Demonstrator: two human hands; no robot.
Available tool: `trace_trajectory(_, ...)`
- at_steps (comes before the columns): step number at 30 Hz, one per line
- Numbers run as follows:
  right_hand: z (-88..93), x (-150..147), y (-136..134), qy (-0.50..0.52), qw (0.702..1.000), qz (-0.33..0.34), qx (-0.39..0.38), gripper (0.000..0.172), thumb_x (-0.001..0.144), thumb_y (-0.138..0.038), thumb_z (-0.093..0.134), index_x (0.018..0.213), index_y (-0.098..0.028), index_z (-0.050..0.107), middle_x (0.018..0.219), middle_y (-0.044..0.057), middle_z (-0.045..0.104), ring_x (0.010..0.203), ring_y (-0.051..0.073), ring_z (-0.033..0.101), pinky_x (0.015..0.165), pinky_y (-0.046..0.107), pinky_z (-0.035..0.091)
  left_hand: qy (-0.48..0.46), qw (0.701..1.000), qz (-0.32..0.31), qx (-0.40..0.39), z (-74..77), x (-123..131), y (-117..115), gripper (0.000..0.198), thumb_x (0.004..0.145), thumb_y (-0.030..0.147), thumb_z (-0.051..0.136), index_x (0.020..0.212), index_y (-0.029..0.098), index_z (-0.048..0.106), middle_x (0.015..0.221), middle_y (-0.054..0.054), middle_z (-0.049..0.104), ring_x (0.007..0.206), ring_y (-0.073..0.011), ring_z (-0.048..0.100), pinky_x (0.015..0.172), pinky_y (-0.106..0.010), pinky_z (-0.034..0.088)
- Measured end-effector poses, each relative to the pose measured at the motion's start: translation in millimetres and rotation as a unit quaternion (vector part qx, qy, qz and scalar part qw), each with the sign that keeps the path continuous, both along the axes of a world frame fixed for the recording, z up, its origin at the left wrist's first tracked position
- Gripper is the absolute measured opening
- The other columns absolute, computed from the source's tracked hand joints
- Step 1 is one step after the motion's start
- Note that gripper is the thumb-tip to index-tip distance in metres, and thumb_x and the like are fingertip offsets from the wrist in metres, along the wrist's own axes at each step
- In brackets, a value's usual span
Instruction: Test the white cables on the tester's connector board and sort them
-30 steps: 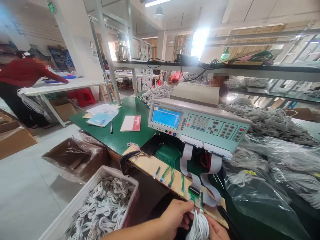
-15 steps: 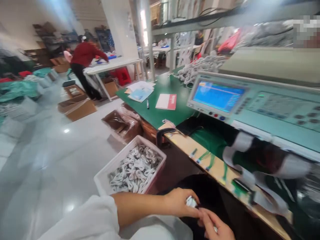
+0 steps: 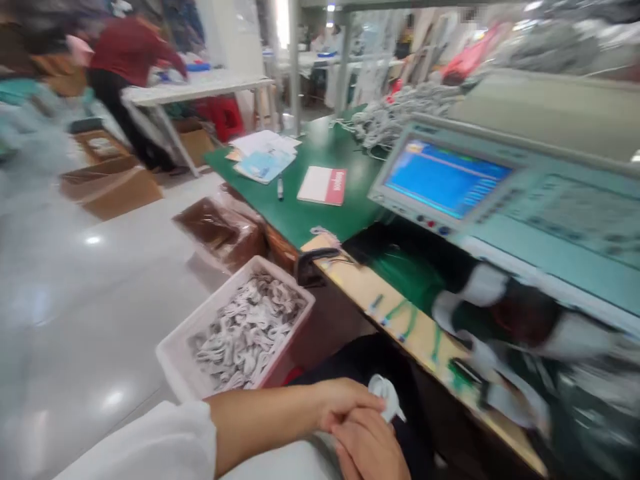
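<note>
Moved: both hands, now pressed together low before the bench (image 3: 325, 217). White coil (image 3: 386, 393) juts from left hand (image 3: 344, 402), fingers curled round it. Beneath, touching: right hand (image 3: 371, 445) (grip cannot be told). Left: bin (image 3: 175, 370) of coils; upper right: tester (image 3: 500, 200).

Cable factory: tester (image 3: 505, 200), cable bins (image 3: 240, 330)

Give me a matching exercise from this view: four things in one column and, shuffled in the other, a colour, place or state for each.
1 tester screen
2 booklet
3 white bin
4 small white coil

A held by the left hand
B lit blue
C flat on the green bench
D full of coiled cables

Pairs: 1-B, 2-C, 3-D, 4-A
</note>
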State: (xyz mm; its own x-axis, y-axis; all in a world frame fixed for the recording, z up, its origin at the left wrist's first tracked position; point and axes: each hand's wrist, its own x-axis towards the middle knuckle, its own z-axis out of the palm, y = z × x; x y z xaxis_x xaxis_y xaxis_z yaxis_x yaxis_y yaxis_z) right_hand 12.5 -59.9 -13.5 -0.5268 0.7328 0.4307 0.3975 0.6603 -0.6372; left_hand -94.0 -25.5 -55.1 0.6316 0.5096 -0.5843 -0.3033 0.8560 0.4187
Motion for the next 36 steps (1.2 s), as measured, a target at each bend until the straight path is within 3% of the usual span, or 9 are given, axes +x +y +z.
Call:
trace_trajectory(2, -3.7, 19, -7, 0.009, 0.991, -0.123, -0.058, 0.019, 0.075, -0.016, 0.051, 0.091, -0.022, 0.059, 0.083, 0.004, 0.064, 0.08, 0.019, 0.057, 0.074, 0.03, 0.045, 0.018, 1.0, 0.016, 0.02, 11.6, 7, 3, 0.025, 0.054, 0.029, 0.07, 0.069, 0.013, 0.059, 0.058, 0.001, 0.055, 0.052, -0.0085, 0.048, 0.052, -0.02, 0.037)
trace_trajectory(5, -8.5, 52, -15, 0.102, 0.899, -0.359, -0.229, 0.016, 0.079, -0.025, 0.048, 0.093, -0.019, 0.055, 0.085, 0.006, 0.061, 0.079, 0.019, 0.056, 0.07, 0.03, 0.045, 0.029, 0.996, 0.019, 0.088, 25.7, 15, 4, 0.032, 0.058, 0.031, 0.068, 0.081, 0.012, 0.059, 0.069, -0.002, 0.057, 0.058, -0.0095, 0.052, 0.056, -0.02, 0.038)
trace_trajectory(7, -6.7, 68, -19, 0.186, 0.842, -0.37, -0.346, 0.028, 0.079, -0.032, 0.048, 0.103, -0.018, 0.051, 0.089, 0.007, 0.06, 0.078, 0.019, 0.056, 0.062, 0.028, 0.046, 0.013, 0.995, -0.023, 0.092, 33.5, 24, 0, 0.034, 0.061, 0.035, 0.066, 0.085, 0.012, 0.059, 0.073, -0.004, 0.058, 0.061, -0.011, 0.054, 0.059, -0.022, 0.04)
trace_trajectory(9, -0.7, 76, -23, 0.263, 0.817, -0.317, -0.404, 0.035, 0.079, -0.034, 0.048, 0.11, -0.018, 0.046, 0.092, 0.007, 0.059, 0.075, 0.018, 0.056, 0.052, 0.023, 0.044, -0.009, 0.994, -0.056, 0.09, 40.4, 34, -7, 0.034, 0.063, 0.036, 0.064, 0.086, 0.011, 0.059, 0.073, -0.005, 0.058, 0.062, -0.0116, 0.054, 0.062, -0.023, 0.041)
trace_trajectory(16, 16.4, 88, -38, 0.372, 0.78, -0.368, -0.343, 0.02, 0.07, -0.032, 0.061, 0.079, -0.017, 0.05, 0.059, -0.004, 0.052, 0.05, 0.011, 0.048, 0.042, 0.019, 0.038, -0.018, 0.986, -0.08, 0.148, 61.4, 52, -19, 0.036, 0.071, 0.047, 0.05, 0.082, 0.014, 0.059, 0.072, -0.004, 0.059, 0.066, -0.0109, 0.052, 0.063, -0.021, 0.038)
trace_trajectory(22, 17.3, 83, -37, 0.367, 0.779, -0.385, -0.331, 0.024, 0.066, -0.033, 0.064, 0.077, -0.016, 0.051, 0.057, -0.004, 0.051, 0.046, 0.01, 0.046, 0.041, 0.019, 0.034, 0.101, 0.949, -0.058, 0.292, 60.8, 68, -20, 0.03, 0.055, 0.036, 0.069, 0.066, 0.012, 0.054, 0.052, 0.001, 0.053, 0.048, -0.008, 0.044, 0.048, -0.019, 0.031)
trace_trajectory(28, 20.5, 89, -31, 0.335, 0.817, -0.341, -0.321, 0.02, 0.074, -0.036, 0.054, 0.074, -0.016, 0.055, 0.064, 0.001, 0.058, 0.06, 0.015, 0.053, 0.054, 0.023, 0.041, 0.165, 0.914, 0.008, 0.37, 46.1, 78, -14, 0.026, 0.063, 0.037, 0.062, 0.066, 0.014, 0.05, 0.054, 0.002, 0.053, 0.049, -0.0089, 0.045, 0.048, -0.02, 0.032)
trace_trajectory(32, 14.0, 97, -22, 0.33, 0.795, -0.397, -0.319, 0.027, 0.073, -0.04, 0.054, 0.083, -0.015, 0.055, 0.062, 0.001, 0.059, 0.052, 0.013, 0.05, 0.048, 0.022, 0.039, 0.162, 0.924, 0.069, 0.341, 39.5, 82, -8, 0.025, 0.063, 0.036, 0.061, 0.063, 0.015, 0.046, 0.055, 0.003, 0.051, 0.051, -0.0084, 0.044, 0.052, -0.02, 0.033)
trace_trajectory(36, 9.6, 99, -10, 0.258, 0.824, -0.364, -0.35, 0.031, 0.074, -0.043, 0.052, 0.063, -0.014, 0.056, 0.05, -0.001, 0.053, 0.042, 0.009, 0.04, 0.04, 0.02, 0.03, 0.147, 0.951, 0.023, 0.271, 45.0, 81, -4, 0.025, 0.061, 0.034, 0.061, 0.06, 0.014, 0.047, 0.052, 0.003, 0.049, 0.047, -0.0069, 0.039, 0.049, -0.02, 0.03)
